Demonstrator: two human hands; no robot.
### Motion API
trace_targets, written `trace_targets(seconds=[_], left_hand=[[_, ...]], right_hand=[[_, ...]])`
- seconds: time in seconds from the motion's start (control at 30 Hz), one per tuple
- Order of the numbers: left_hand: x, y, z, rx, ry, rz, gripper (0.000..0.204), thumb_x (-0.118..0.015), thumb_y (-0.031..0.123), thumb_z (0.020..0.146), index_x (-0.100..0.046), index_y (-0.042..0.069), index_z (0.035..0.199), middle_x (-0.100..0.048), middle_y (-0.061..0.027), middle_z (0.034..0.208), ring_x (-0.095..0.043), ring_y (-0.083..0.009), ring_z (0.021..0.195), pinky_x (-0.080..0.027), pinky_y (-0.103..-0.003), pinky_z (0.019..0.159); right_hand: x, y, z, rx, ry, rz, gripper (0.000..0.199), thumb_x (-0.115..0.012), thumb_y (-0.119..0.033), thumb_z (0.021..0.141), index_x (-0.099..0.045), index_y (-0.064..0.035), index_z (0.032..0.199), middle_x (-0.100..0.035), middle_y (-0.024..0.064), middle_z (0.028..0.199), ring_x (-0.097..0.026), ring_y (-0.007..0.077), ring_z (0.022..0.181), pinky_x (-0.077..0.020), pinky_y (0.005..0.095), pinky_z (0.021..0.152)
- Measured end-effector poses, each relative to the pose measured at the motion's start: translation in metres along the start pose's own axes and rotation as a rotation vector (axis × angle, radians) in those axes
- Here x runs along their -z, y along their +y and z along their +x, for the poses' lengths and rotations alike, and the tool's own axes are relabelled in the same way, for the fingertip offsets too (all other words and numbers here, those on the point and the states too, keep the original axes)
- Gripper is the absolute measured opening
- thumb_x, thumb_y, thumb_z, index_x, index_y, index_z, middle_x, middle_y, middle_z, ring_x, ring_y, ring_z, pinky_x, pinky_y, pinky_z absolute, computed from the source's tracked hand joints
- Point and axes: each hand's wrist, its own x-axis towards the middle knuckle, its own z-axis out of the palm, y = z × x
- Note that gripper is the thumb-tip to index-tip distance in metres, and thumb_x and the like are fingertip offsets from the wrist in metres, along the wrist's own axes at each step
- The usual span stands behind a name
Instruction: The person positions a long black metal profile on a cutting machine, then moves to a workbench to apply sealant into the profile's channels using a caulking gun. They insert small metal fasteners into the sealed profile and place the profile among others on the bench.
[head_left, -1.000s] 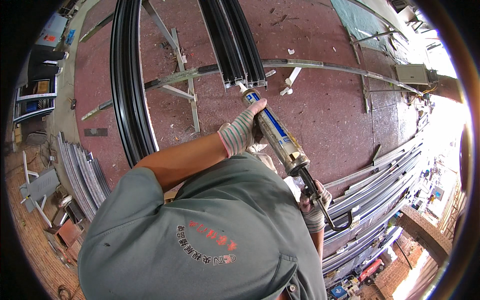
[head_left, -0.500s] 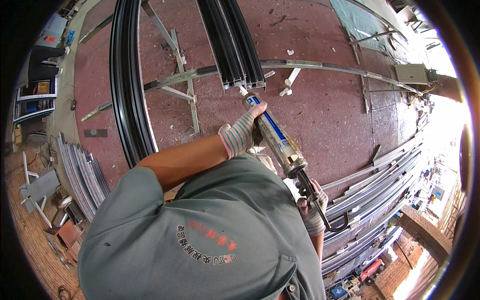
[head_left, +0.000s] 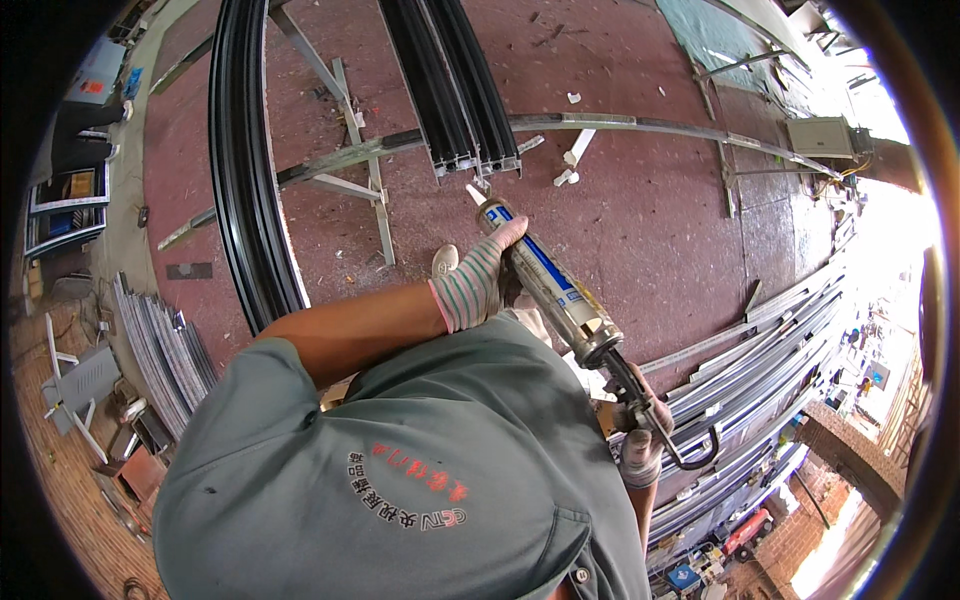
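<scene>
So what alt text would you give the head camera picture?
A gloved left hand steadies a caulking gun while the right hand grips its handle, nozzle at the cut ends of black metal profiles above a red floor.

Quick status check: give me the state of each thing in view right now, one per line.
Caulking gun: held in both hands, tilted, nozzle pointing at the profile ends.
Left hand: gloved, wrapped around the front of the tube.
Right hand: gloved, closed on the rear handle.
Black profiles: lying side by side on the metal stand, open ends facing the nozzle.
Metal stand: upright on the red floor.
Stacked profiles: lying in a pile at right.
</scene>
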Motion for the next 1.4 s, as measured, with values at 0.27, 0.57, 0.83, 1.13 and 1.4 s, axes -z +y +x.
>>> trace_targets(seconds=[0.27,0.57,0.83,1.13,1.4], left_hand=[[-0.012,0.001,-0.001,0.032,-0.060,0.032,0.055,-0.071,0.057,0.089,-0.058,0.006,0.107,-0.067,-0.0097,0.091,-0.072,-0.0252,0.076,-0.064,-0.045,0.065],[-0.012,0.003,0.013,0.003,-0.196,-0.002,0.049,-0.071,0.051,0.092,-0.057,0.006,0.106,-0.068,-0.0093,0.091,-0.073,-0.0269,0.077,-0.065,-0.048,0.065],[-0.019,0.008,0.017,-0.015,0.008,0.092,0.060,-0.073,0.059,0.086,-0.057,0.005,0.108,-0.065,-0.0099,0.091,-0.070,-0.0256,0.079,-0.062,-0.043,0.074],[-0.019,0.011,0.013,-0.064,-0.033,0.089,0.055,-0.071,0.056,0.089,-0.056,0.007,0.109,-0.066,-0.0079,0.089,-0.071,-0.0221,0.077,-0.063,-0.042,0.072],[-0.013,0.010,0.016,-0.023,-0.054,0.073,0.055,-0.072,0.056,0.088,-0.056,0.008,0.109,-0.066,-0.0082,0.094,-0.071,-0.0228,0.080,-0.062,-0.041,0.071]], right_hand=[[0.006,-0.002,-0.008,-0.052,0.051,0.138,0.099,-0.082,-0.069,0.073,-0.062,0.0059,0.135,-0.065,0.0056,0.107,-0.057,0.0135,0.095,-0.0457,0.0284,0.084],[-0.013,0.002,0.013,0.074,0.010,-0.162,0.081,-0.077,-0.067,0.079,-0.065,-0.0009,0.125,-0.059,0.0140,0.119,-0.059,0.0245,0.107,-0.0492,0.0385,0.096],[-0.012,0.026,0.019,0.016,0.016,-0.262,0.079,-0.065,-0.075,0.081,-0.062,0.0004,0.102,-0.057,0.0078,0.081,-0.056,0.0200,0.072,-0.0440,0.0344,0.067],[-0.009,0.043,0.019,0.002,0.069,-0.341,0.067,-0.069,-0.068,0.080,-0.059,-0.0028,0.087,-0.054,0.0080,0.068,-0.054,0.0243,0.063,-0.0430,0.0354,0.061],[0.001,0.059,0.017,0.080,0.080,-0.395,0.058,-0.072,-0.060,0.078,-0.056,-0.0043,0.082,-0.054,0.0086,0.067,-0.052,0.0259,0.060,-0.0416,0.0362,0.058]])
